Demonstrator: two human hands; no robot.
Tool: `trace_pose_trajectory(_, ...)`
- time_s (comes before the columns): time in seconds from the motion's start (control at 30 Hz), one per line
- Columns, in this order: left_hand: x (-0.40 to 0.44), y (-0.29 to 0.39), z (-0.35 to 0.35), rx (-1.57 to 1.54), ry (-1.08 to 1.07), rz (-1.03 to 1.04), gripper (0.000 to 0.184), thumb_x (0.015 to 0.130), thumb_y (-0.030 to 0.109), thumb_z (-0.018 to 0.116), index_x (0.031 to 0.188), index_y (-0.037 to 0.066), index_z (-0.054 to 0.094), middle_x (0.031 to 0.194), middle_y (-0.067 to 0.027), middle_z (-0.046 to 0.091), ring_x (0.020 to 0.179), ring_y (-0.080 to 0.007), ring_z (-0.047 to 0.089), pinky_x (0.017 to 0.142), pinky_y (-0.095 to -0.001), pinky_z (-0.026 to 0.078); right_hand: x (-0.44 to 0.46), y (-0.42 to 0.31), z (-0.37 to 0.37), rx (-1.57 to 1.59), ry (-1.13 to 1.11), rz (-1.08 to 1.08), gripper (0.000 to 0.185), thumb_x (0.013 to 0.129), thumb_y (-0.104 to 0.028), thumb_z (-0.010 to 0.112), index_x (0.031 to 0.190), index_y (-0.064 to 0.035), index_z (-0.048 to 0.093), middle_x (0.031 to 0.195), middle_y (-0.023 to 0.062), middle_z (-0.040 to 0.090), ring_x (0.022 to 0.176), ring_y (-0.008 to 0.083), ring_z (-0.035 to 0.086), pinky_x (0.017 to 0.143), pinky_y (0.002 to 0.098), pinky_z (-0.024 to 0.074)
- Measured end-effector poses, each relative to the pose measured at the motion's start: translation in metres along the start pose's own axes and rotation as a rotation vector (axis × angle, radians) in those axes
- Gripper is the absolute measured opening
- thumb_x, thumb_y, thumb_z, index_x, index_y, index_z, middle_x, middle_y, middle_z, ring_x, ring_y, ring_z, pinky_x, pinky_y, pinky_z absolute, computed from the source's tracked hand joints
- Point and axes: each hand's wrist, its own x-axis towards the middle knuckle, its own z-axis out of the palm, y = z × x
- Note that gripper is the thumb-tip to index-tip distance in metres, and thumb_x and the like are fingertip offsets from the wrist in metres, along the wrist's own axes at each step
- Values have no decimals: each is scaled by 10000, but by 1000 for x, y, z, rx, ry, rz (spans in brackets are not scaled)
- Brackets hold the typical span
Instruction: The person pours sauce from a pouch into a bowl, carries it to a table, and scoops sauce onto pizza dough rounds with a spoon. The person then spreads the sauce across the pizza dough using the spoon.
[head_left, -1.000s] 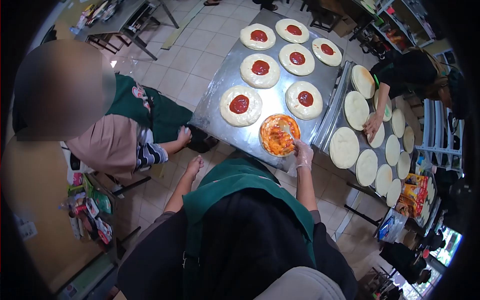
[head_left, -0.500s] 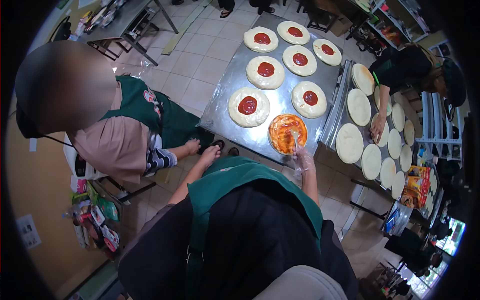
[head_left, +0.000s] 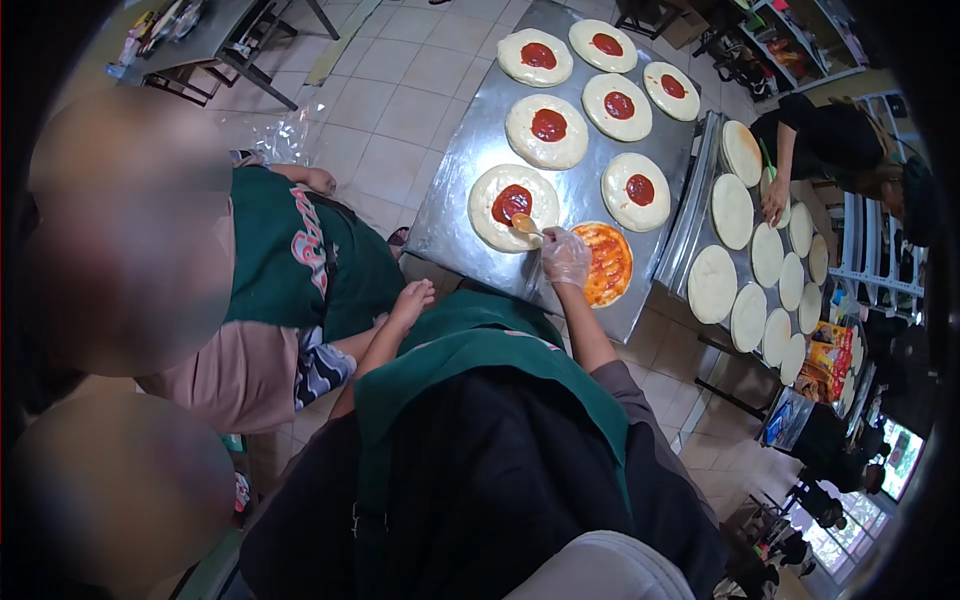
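My right hand (head_left: 566, 258), in a clear plastic glove, grips a spoon (head_left: 526, 224). The bowl of the spoon touches the red sauce (head_left: 511, 204) in the middle of a pale round pizza dough (head_left: 485, 222). Just right of this hand lies a pizza base (head_left: 610, 265) with sauce spread almost to its rim, partly hidden by the glove. My left hand (head_left: 412, 302) is bare, held low before my green apron, off the table's near edge. Its fingers are curled in loosely, with nothing visible in them.
Several more dough rounds (head_left: 548, 140) with sauce pools lie on the metal table (head_left: 440, 235). To the right, a co-worker's hand (head_left: 775, 203) reaches over a second table holding plain rounds (head_left: 712, 285). Other people in green aprons (head_left: 270, 240) stand close on my left.
My right hand has moved left with the spoon, from the sauce-covered base to the neighbouring dough's sauce pool. The people at left have shifted, and another head has come into view.
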Motion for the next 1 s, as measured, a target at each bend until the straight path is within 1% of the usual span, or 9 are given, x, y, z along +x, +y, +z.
trace_pose_trajectory(0.1, -3, -16, -9, -54, 26, 18, 471, 1002, 380, 519, 1237, -28, 539, 1139, -131, 617, 963, -169, 607, 884, -291, 490, 22, -9, 14, -33, 71, 39, 209, 843, -290, 626, 935, -145, 745, 855, 137, 700, 867, 311, 664, 807, 420, 511)
trace_pose_trajectory(0.2, -5, -34, -23, -80, 3, 29, 419, 1013, 362, 500, 1224, 1, 533, 1118, -90, 608, 956, -151, 600, 874, -286, 489, 48, -9, 39, 69, 121, -123, 215, 840, -300, 627, 927, -144, 746, 868, 136, 700, 871, 306, 663, 808, 424, 510)
trace_pose_trajectory(0.33, -10, -36, -30, -94, 79, -53, 404, 1016, 365, 493, 1222, 19, 530, 1130, -83, 610, 999, -156, 598, 898, -299, 482, 26, -12, 16, -56, -34, -95, 211, 863, -275, 599, 930, -139, 745, 885, 129, 703, 901, 300, 662, 826, 428, 507)
trace_pose_trajectory(0.43, -13, -28, -18, -293, 172, -31, 289, 1020, 245, 511, 1090, -34, 545, 914, -51, 537, 720, -79, 459, 668, -221, 417, 50, -10, 4, -34, -30, 24, 219, 876, -292, 588, 926, -149, 746, 915, 116, 711, 904, 290, 665, 823, 408, 504)
trace_pose_trajectory(0.5, -11, -30, -15, -301, 145, -27, 286, 1017, 238, 514, 1096, -36, 542, 925, -58, 545, 707, -80, 456, 662, -220, 416, 65, -12, 14, 63, -12, -7, 234, 881, -303, 571, 941, -161, 747, 942, 109, 712, 929, 285, 660, 838, 406, 498)
trace_pose_trajectory(0.63, -12, -10, -3, -289, 222, -62, 280, 1018, 228, 507, 1098, -39, 540, 930, -59, 552, 674, -77, 443, 646, -216, 410, 37, -15, 7, -73, -171, -37, 253, 885, -326, 568, 932, -162, 755, 923, 121, 716, 885, 305, 668, 832, 406, 500)
trace_pose_trajectory(0.77, -15, -8, -3, -269, 156, -34, 294, 1017, 232, 503, 1118, -42, 542, 929, -60, 556, 682, -77, 459, 653, -210, 415, 55, -9, -3, -27, -40, 31, 274, 880, -341, 560, 933, -156, 755, 921, 133, 714, 876, 305, 670, 821, 421, 499)
trace_pose_trajectory(0.9, -14, 5, 1, -248, 153, -42, 331, 1013, 253, 515, 1152, -46, 548, 945, -68, 571, 726, -88, 493, 680, -216, 434, 51, -24, 17, -102, -145, -85, 293, 892, -348, 536, 954, -169, 759, 915, 132, 714, 880, 288, 675, 805, 419, 508)
trace_pose_trajectory(1.0, -7, -5, -6, -253, 158, -42, 400, 1005, 303, 535, 1191, -51, 544, 1020, -96, 604, 838, -120, 570, 796, -245, 481, 37, -13, 0, -78, -228, 75, 295, 900, -343, 526, 948, -172, 762, 924, 134, 714, 889, 276, 676, 818, 407, 510)
